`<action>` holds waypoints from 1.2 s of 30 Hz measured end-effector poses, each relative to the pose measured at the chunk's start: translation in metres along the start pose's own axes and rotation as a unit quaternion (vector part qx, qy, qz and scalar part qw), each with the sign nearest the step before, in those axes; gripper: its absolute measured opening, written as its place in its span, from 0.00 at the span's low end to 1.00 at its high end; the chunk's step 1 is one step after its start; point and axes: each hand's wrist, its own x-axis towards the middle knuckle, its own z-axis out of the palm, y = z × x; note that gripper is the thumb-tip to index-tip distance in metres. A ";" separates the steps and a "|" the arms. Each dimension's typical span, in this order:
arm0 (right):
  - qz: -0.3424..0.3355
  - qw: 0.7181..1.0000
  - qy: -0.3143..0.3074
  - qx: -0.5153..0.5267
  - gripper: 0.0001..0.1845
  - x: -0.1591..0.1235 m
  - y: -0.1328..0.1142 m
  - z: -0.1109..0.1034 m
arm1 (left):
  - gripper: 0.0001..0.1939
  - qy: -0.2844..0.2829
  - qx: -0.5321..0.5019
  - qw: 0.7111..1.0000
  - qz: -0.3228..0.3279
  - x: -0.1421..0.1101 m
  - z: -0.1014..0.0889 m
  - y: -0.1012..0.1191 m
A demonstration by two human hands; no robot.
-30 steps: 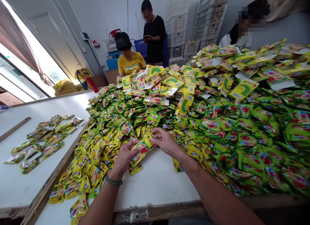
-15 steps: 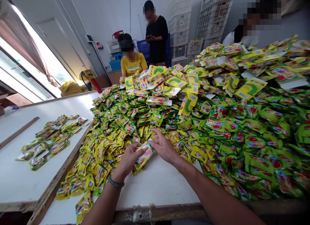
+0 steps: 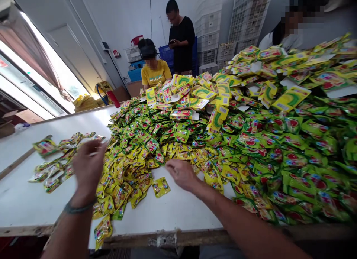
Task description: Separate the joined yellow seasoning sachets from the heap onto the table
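Observation:
My left hand (image 3: pixel 88 164), smeared by motion, is raised over the left side of the table with its fingers apart and nothing seen in them. Beyond it, a yellow-green flat carton (image 3: pixel 46 146) is apart from the hand, by the group of filled cartons (image 3: pixel 51 171). My right hand (image 3: pixel 182 175) is over the white tabletop with its fingers curled together; no item shows in them. Close by lies a single yellow packet (image 3: pixel 161 187). Yellow packets (image 3: pixel 122 177) are heaped between my hands, and green packets (image 3: pixel 295 162) with red fruit pictures rise behind and to the right.
Open-ended yellow cartons (image 3: pixel 209 93) top the heap. A wooden strip (image 3: pixel 58 222) divides the table, and a wooden edge (image 3: pixel 200 236) runs along the front. Three people are beyond the heap, one standing. Stacked white crates (image 3: pixel 208 32) line the wall.
The carton has left my hands and is now at the far left. My left hand has swung left and up; my right hand has closed its fingers and come slightly lower.

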 end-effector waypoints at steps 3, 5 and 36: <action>-0.107 0.983 -0.134 -0.066 0.11 -0.011 -0.004 0.021 | 0.22 -0.207 0.061 0.976 -0.004 -0.037 0.065 0.033; -0.120 0.969 -0.183 -0.113 0.21 -0.015 -0.004 0.029 | 0.22 -0.263 0.136 0.955 0.018 -0.057 0.101 0.047; 0.221 0.891 -0.012 0.396 0.20 0.015 0.017 -0.012 | 0.18 -0.364 -0.495 0.742 -0.268 -0.113 0.121 0.053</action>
